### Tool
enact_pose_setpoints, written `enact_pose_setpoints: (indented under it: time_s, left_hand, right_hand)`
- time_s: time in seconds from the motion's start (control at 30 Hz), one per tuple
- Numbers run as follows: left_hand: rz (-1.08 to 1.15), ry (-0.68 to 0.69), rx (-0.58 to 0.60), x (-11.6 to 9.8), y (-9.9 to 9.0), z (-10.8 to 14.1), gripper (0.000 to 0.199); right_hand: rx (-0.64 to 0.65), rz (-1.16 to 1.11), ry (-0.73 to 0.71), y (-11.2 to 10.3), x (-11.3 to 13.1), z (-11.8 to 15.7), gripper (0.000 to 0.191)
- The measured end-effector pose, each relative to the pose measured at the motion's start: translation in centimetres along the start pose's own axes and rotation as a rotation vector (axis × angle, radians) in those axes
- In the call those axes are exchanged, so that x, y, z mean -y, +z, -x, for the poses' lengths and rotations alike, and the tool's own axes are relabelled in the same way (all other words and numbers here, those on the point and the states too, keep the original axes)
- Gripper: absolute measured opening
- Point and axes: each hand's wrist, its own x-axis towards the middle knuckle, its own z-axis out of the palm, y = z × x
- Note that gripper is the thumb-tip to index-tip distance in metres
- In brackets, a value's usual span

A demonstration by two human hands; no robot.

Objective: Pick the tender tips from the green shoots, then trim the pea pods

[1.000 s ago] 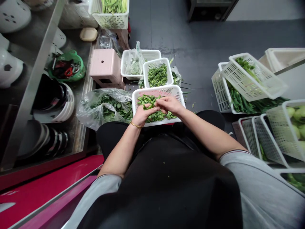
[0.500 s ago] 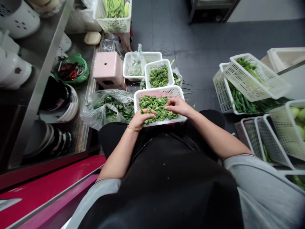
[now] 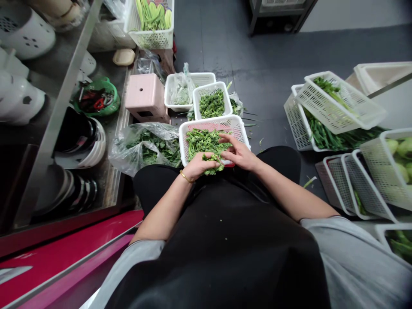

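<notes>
The left hand is closed around a bunch of green sprigs, its leafy ends poking out past the fingers, at six o'clock of a white perforated basket. The right hand is apart from it at the basket's four o'clock, thumb and fingers parted and curved; whether its fingertips touch any greens cannot be told. More loose sprigs are heaped in the basket beyond both hands, and a gold bracelet circles the left wrist.

From that basket, a smaller white basket of darker green sprigs stands just beside it at twelve o'clock. At eleven is a white tray-like basket with a knotted plastic bag inside; farther out that way, a basket bears long pale-green stalks. A pink stool stands at ten, and a clear bag of leafy greens lies at nine. Toward three, well apart, a tilted basket rests over long dark-green leaves.
</notes>
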Motion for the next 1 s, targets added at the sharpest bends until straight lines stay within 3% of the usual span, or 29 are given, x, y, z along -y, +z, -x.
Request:
enact_pose_setpoints:
  time_s: [0.1, 0.27, 0.37, 0.5, 0.57, 0.73, 0.8, 0.87, 0.93, 1.0]
  left_hand:
    - [0.011, -0.039, 0.025, 0.2, 0.1, 0.2, 0.019]
    - [-0.005, -0.05, 0.025, 0.1, 0.0, 0.7, 0.023]
    - [-0.216, -0.066, 0.006, -0.2, 0.0, 0.9, 0.023]
    - [-0.605, -0.014, -0.001, -0.9, 0.7, 0.8, 0.02]
    - [-0.816, 0.028, -0.007, -1.3, 1.3, 0.9, 0.019]
    - [-1.171, 0.074, -0.074, -1.6, 2.6, 1.4, 0.02]
    - [-1.162, 0.078, -0.066, -1.5, 2.5, 1.5, 0.015]
    - [-1.056, 0.078, 0.01, -1.5, 1.9, 1.4, 0.006]
    - [-0.806, 0.049, 0.129, -1.8, 1.3, 1.1, 0.004]
    - [-0.418, -0.012, 0.157, -2.4, 1.3, 0.5, 0.011]
  right_hand:
    - [0.115, 0.061, -0.001, 0.4, 0.6, 0.0, 0.037]
    - [-0.025, 0.078, 0.057, -0.7, 1.4, 0.7, 0.028]
    - [0.057, 0.191, 0.106, -1.4, 1.7, 1.3, 0.032]
    - [0.185, 0.374, 0.066, -0.7, 1.7, 1.3, 0.024]
    - [0.235, 0.32, 0.085, 0.0, 1.4, 1.1, 0.017]
    - [0.331, -0.15, 0.439, 0.7, 0.1, 1.6, 0.019]
    - [0.347, -0.13, 0.413, 0.7, -0.1, 2.2, 0.022]
    - [0.392, -0.016, 0.288, 0.6, 0.1, 2.9, 0.027]
    - [0.384, 0.023, 0.171, 0.5, 0.7, 3.3, 0.03]
    - [0.213, 0.049, 0.077, 0.3, 1.6, 3.1, 0.03]
